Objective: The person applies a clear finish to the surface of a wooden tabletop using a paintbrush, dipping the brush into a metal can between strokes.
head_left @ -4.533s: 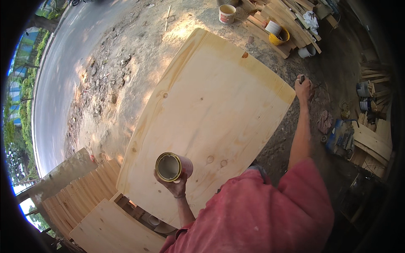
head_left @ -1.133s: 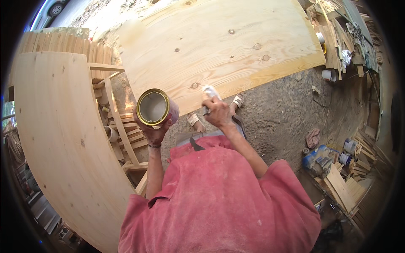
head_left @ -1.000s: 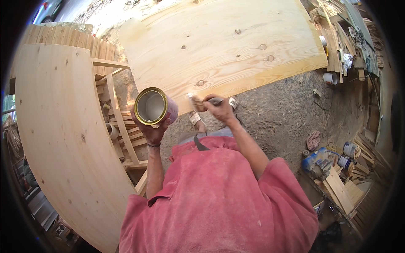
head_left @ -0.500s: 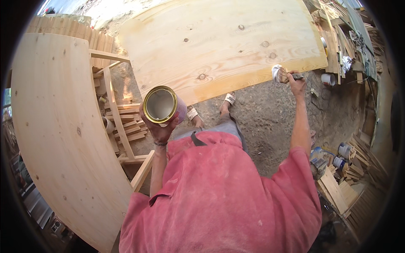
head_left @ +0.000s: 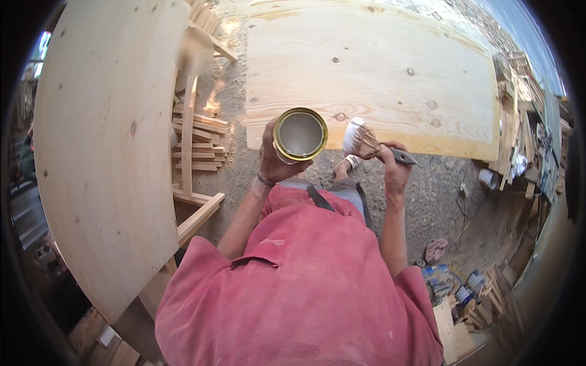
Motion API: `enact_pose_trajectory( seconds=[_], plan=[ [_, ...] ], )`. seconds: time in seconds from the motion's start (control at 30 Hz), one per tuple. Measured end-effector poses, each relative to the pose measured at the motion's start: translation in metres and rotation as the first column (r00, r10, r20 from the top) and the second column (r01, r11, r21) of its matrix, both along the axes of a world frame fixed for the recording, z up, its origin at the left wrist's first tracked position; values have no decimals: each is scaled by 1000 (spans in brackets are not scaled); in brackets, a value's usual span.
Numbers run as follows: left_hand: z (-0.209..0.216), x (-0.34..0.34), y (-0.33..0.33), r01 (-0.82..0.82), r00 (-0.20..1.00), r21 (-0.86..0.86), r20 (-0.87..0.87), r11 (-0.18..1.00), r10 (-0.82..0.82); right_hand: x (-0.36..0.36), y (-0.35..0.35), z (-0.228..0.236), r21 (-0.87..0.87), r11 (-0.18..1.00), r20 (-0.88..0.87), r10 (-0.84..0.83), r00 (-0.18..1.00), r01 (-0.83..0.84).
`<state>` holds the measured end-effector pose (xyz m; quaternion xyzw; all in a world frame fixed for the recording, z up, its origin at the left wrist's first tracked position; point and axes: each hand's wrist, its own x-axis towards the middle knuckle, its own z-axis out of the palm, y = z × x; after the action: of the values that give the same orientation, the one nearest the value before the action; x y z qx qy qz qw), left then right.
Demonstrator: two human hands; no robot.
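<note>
My left hand (head_left: 274, 161) is wrapped round an open metal can (head_left: 299, 158) with a gold rim. Pale, greyish liquid sits inside it. In my right hand (head_left: 396, 171) is a paintbrush (head_left: 362, 139) with a dark grey handle. Its tan bristles look white and wet at the tip, which points left toward the can without touching it. Beyond both hands lies a large knotty wooden panel (head_left: 366, 79). A yellower, wet-looking band runs along its near edge, below the brush level.
A second long wooden panel (head_left: 116, 152) fills the left side, beside a timber frame (head_left: 189, 137) and stacked wood strips (head_left: 201, 149). A white bucket (head_left: 488, 178) stands on the rough ground at right. Paint tins (head_left: 476, 282) and wood offcuts lie lower right.
My right hand has brought the paintbrush off the panel's near right edge and leftward, close to the can. My view has shifted, and the can now appears nearer the middle.
</note>
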<state>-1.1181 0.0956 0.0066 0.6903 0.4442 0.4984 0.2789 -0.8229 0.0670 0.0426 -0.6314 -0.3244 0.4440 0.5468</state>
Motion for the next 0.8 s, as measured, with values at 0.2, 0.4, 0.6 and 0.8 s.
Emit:
enact_pose_trajectory(
  seconds=[0.2,0.4,0.6,0.8],
  plan=[
    [4,-4,-4,-14,1000,73,-14,997,15,-40,6,77,336,942,-69,44,997,-19],
    [7,-8,-8,-33,999,148,2,988,33,-69,21,86,309,679,315,588,745,-666],
    [-3,-9,-14,3,998,145,67,989,-12,-84,49,118,78,703,373,637,675,-707],
    [4,-11,-14,-1,999,168,52,986,-7,-92,62,123,-17,723,375,644,666,-690]
  ],
)
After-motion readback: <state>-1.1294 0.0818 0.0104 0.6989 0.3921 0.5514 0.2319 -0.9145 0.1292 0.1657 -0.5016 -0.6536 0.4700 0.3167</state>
